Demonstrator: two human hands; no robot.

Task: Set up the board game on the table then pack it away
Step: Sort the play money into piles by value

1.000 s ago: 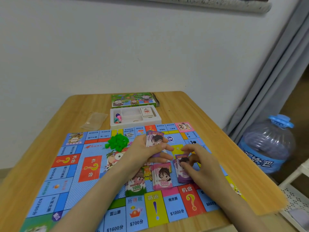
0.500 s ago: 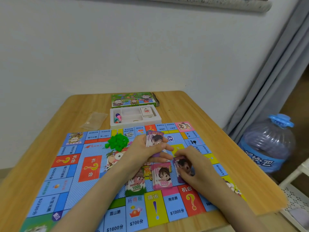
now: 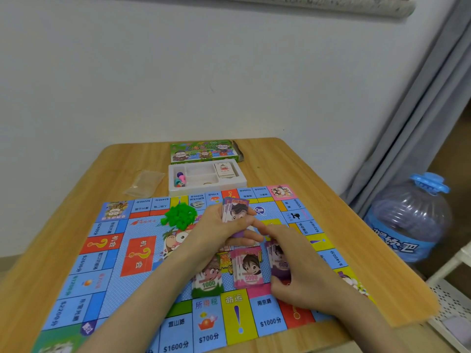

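Pale wood table (image 3: 76, 200) against a white wall, with the game board (image 3: 122, 276) spread flat across most of it. Behind the board sits a white plastic tray (image 3: 204, 191). Its left compartment holds coloured pawns (image 3: 180, 179), its right one a card deck (image 3: 224, 169), and the middle wells look nearly bare. The game box (image 3: 204, 152) lies just beyond, and a flat clear bag (image 3: 145, 183) lies to the tray's left. Green houses (image 3: 181, 216) are heaped on the board. The left hand (image 3: 216, 233) grips a fan of play money (image 3: 235, 210) upright. The right hand (image 3: 300, 271) curls over a purple stack (image 3: 279, 258) on the board – thumb at its near edge – beside the pink 5000 stack (image 3: 249, 268) and green 1000 stack (image 3: 209, 278).
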